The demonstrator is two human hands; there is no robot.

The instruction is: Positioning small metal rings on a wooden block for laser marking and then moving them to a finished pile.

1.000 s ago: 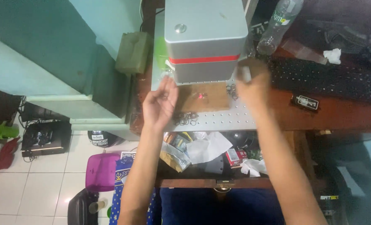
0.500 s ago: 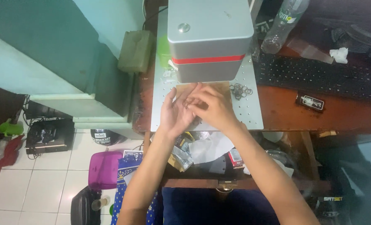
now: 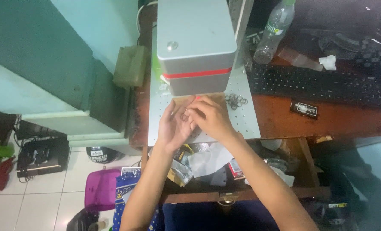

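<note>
Both hands are together on the metal plate (image 3: 242,124), right below the grey machine (image 3: 194,42) with the red stripe. The left hand (image 3: 175,126) is palm up, fingers (image 3: 167,113) loosely spread and pointing toward the machine, and there's a small ring (image 3: 184,116) sitting in the palm. The right hand (image 3: 209,117) is curled over it, fingertips bunched together and pressing down at the ring. Can't tell if it's actually pinching the ring or just touching it.

Just in front of the hands, under the machine head, there's a thin wooden board (image 3: 199,99) on the plate with a little red dot of light on it. To the right of that, near the right hand, is a small pile of rings (image 3: 235,101) lying on the plate.

Other stuff on the desk (image 3: 327,122): a black keyboard (image 3: 319,83) well to the right, a small dark rectangular thing (image 3: 305,108) below it, a plastic bottle (image 3: 276,30) behind, and a crumpled tissue (image 3: 327,62). Under the arms there's an open drawer (image 3: 224,171) stuffed with papers and packets. Purple container (image 3: 101,190) down on the tiled floor on the left.
</note>
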